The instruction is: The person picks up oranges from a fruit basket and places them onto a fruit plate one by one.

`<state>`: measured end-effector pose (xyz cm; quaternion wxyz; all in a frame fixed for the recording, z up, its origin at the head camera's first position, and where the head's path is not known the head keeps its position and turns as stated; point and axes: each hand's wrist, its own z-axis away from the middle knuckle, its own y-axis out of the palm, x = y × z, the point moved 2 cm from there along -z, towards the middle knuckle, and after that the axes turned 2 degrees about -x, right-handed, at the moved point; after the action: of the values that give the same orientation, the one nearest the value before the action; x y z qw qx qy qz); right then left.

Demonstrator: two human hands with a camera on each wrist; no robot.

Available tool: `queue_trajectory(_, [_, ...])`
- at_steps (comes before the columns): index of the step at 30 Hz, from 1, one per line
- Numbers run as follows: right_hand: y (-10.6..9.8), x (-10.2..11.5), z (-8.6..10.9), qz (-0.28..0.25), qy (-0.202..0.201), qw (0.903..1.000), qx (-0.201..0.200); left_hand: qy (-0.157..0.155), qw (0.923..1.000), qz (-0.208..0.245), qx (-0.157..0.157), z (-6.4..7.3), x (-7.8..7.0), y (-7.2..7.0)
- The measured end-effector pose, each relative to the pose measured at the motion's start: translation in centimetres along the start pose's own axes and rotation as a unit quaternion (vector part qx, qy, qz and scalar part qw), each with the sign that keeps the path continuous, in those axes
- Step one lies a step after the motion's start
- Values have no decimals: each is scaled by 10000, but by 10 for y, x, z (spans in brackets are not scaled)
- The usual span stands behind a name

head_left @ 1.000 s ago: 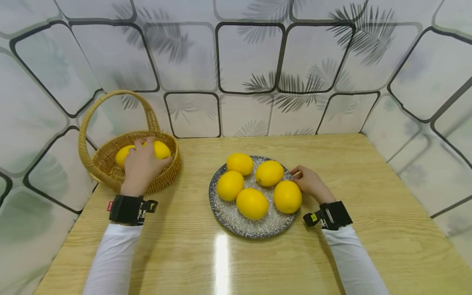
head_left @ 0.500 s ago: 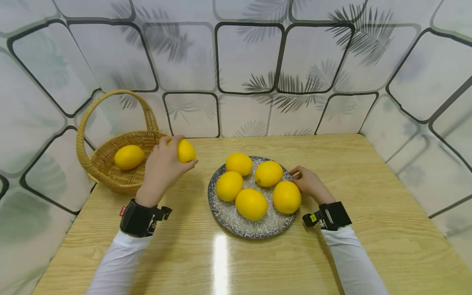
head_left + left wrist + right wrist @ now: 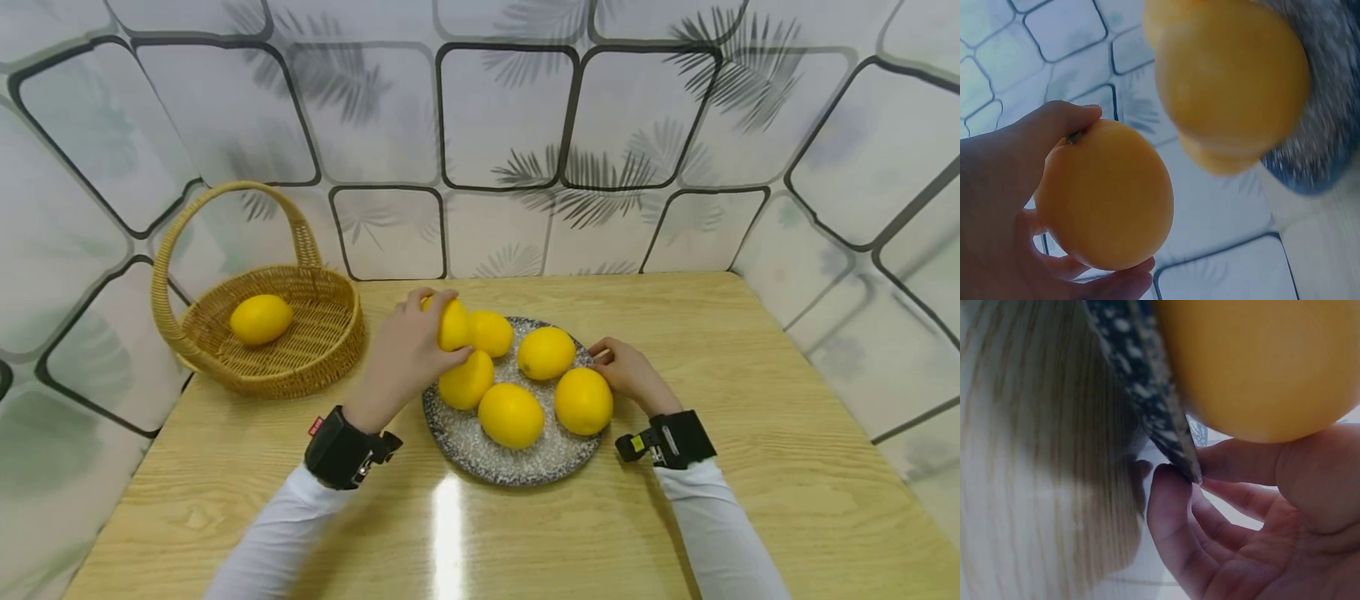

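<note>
My left hand (image 3: 401,358) grips a yellow lemon (image 3: 453,325) above the left edge of a speckled grey plate (image 3: 517,469). In the left wrist view, the thumb and fingers curl around this lemon (image 3: 1107,197), whose stem end lies near the thumb. Several other lemons rest on the plate, one of them (image 3: 467,380) just below the held one. At the plate's right side, my right hand (image 3: 636,377) pinches the dark speckled rim (image 3: 1169,434), beside the nearest lemon (image 3: 1266,362).
A wicker basket (image 3: 300,383) with a tall arched handle (image 3: 232,185) stands at the back left, with a single lemon (image 3: 261,320) inside. Under everything is a light wooden table (image 3: 360,533). Patterned white walls (image 3: 502,125) rise behind and at both sides.
My left hand has lifted a lemon out of the basket and carried it right to the plate's left edge. The right hand has stayed at the plate rim.
</note>
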<state>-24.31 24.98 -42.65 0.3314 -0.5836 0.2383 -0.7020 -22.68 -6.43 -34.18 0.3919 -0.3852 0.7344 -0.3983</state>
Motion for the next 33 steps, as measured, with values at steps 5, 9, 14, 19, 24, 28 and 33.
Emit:
queue_trajectory(5, [2,-2,0,-20,27,10000,20,344,9994,56,39,0,-23,16])
queue_trajectory(9, [3,-2,1,-36,17,10000,51,576,9983,-48,86,3,-37,27])
queue_trajectory(14, [3,-3,0,-63,-13,10000,39,840,9960,-190,217,4,-48,37])
queue_trajectory(19, [2,-3,0,-137,32,9999,32,835,9953,-127,463,5,-55,45])
queue_trajectory(24, [3,-3,0,-113,52,9999,37,746,9949,-80,668,6,-58,52])
queue_trajectory(28, [3,-2,-1,-117,54,9999,31,764,9938,-40,802,7,-59,58])
queue_trajectory(33, [0,-2,-1,-137,57,9999,31,782,9920,-98,983,7,-62,62])
